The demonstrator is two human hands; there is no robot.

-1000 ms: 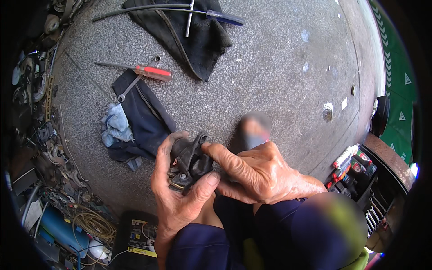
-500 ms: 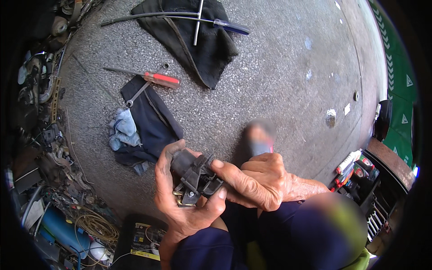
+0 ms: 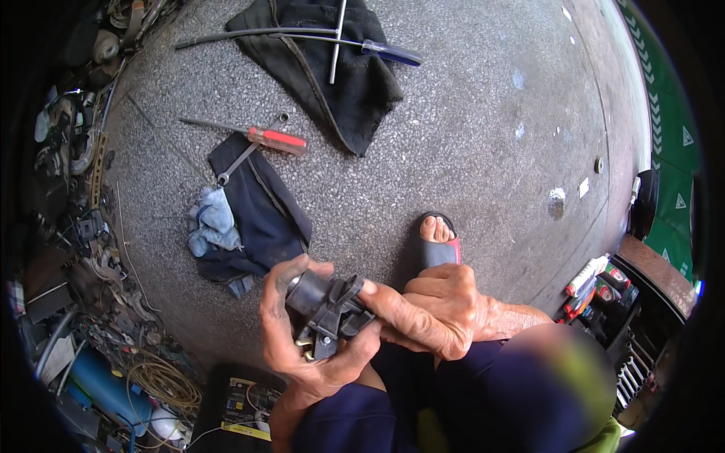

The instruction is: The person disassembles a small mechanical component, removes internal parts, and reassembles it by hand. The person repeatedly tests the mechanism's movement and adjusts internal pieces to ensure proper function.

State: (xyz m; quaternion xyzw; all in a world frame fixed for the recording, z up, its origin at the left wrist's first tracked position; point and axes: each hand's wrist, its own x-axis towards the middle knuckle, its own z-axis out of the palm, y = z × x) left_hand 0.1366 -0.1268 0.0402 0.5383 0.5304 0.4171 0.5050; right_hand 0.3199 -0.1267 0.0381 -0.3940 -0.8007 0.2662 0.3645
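Red-handled screwdriver [image 3: 278, 141], light-blue rag [image 3: 216, 217], black cloth [image 3: 359, 106]

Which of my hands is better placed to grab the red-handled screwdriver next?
Probably your right hand. Your left hand cradles the black part, while the right seems only to touch its edge and looks easier to free. The screwdriver does lie toward your left, though.
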